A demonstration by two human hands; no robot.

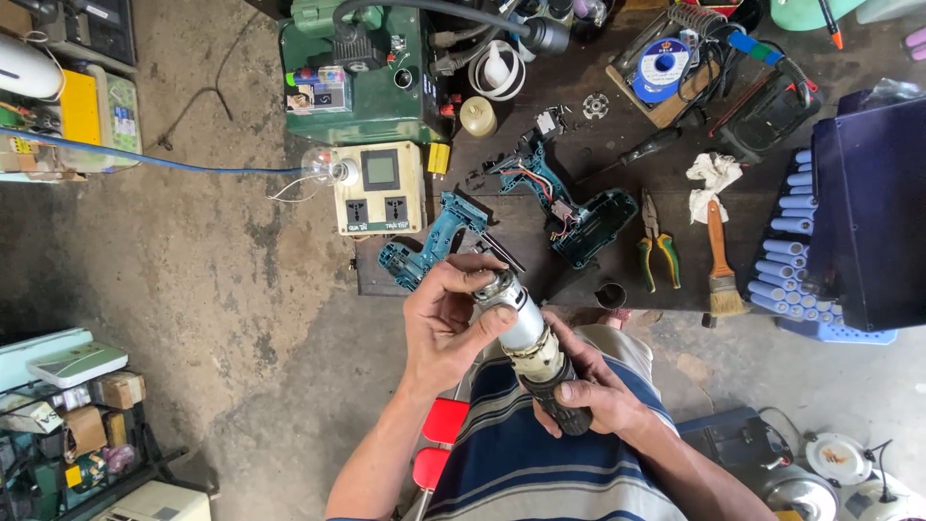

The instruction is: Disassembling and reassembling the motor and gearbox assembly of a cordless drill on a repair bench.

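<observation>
I sit over a bare concrete floor (222, 318), grey and blotched with dark stains and cracks. Flat daylight falls on it and throws only soft shadows. In front of me is a low, dark wooden surface (579, 164), worn and grimy. A green machine (352, 72) stands at its far left corner, and a cream socket box (379, 188) sits just in front of that. A blue cable (164, 162) runs across the floor from the left toward the box. At my lower left stands a dark rack (77, 425) stacked with small cardboard boxes. To my right a dark blue case (868, 207) rests on a blue plastic stool (839, 333).
</observation>
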